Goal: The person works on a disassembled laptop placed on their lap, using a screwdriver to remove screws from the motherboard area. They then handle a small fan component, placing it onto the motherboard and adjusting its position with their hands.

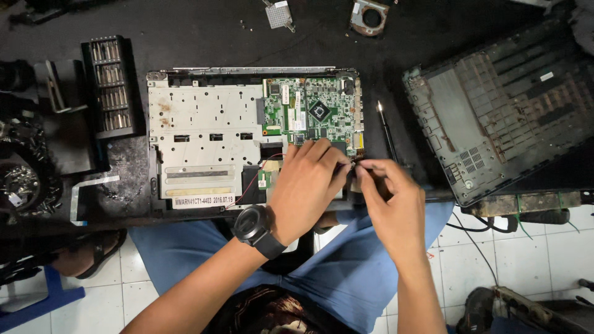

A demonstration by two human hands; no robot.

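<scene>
An opened laptop chassis (204, 133) lies on the dark bench, its silver metal plate bare and a green motherboard (312, 111) in its upper right corner. My left hand (306, 185), with a black watch on the wrist, rests over the chassis's lower right corner, fingers curled. My right hand (387, 201) meets it there, fingertips pinched on a small part or thin cable end at the board's lower right edge; what exactly is pinched is too small to tell. Red and black wires (257, 176) run under my left hand.
A black screwdriver (387, 133) lies right of the board. A laptop bottom cover (501, 105) sits at the right, a screwdriver bit case (110, 86) at the left. A heatsink (279, 13) and fan (370, 16) lie at the back. My blue-clad knees are below the bench edge.
</scene>
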